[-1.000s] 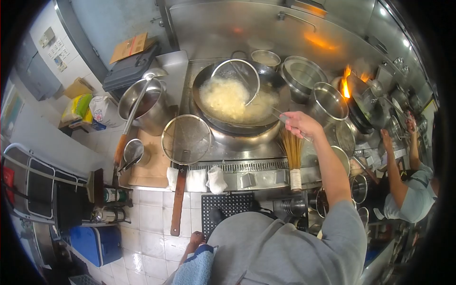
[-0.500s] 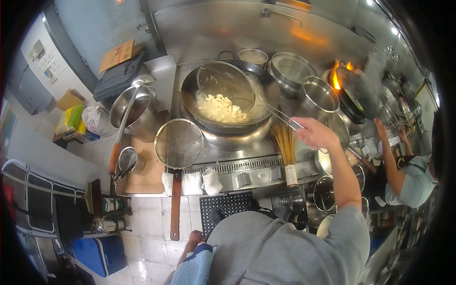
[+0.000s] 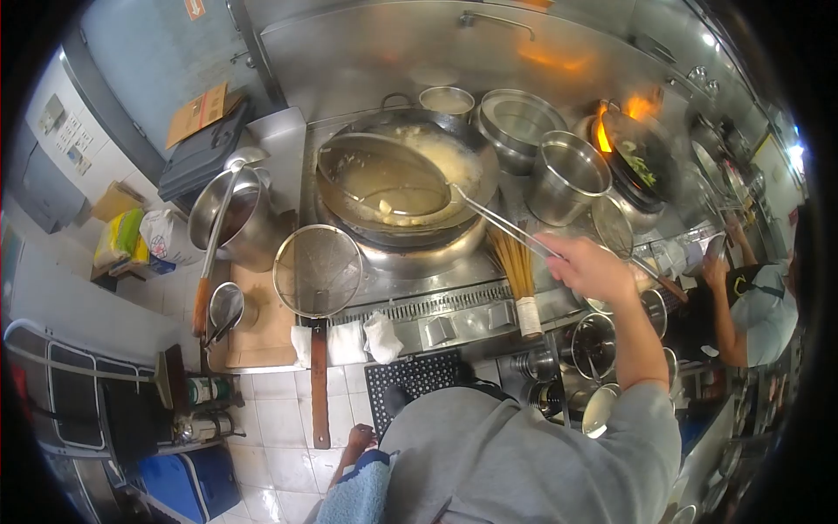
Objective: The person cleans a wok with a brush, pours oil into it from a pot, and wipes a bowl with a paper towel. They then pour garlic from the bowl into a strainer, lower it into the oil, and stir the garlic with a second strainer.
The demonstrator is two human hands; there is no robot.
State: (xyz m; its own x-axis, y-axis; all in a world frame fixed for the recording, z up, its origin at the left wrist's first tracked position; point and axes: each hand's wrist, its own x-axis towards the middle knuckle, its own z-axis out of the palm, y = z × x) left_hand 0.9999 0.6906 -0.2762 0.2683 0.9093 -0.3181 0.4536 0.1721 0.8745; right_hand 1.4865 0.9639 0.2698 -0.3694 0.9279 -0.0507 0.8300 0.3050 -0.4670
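My right hand (image 3: 587,264) is closed around the thin metal handle of a wire-mesh strainer (image 3: 388,175). Its round basket sits inside a large dark wok (image 3: 367,229), tipped in the cloudy, bubbling liquid (image 3: 458,162). A few pale pieces (image 3: 385,208) of food show at the basket's near edge; the mesh and liquid hide the others. At my side hangs my left hand (image 3: 360,437), small in view, below a blue towel (image 3: 358,489); its fingers are too indistinct to read. A second strainer (image 3: 319,271) with a wooden handle lies across the counter edge, left of the wok.
A bamboo brush (image 3: 521,279) leans at the stove's front. Steel pots (image 3: 569,179) stand right of the wok, another pot (image 3: 236,218) with a ladle (image 3: 229,210) to its left. Flames (image 3: 604,129) rise beside a second wok (image 3: 642,162), near a co-worker's arm (image 3: 729,306).
The strainer has shifted left and tilted in the wok. The heap of pale pieces that showed before is now mostly out of sight. The far wok has tipped back and shows greens.
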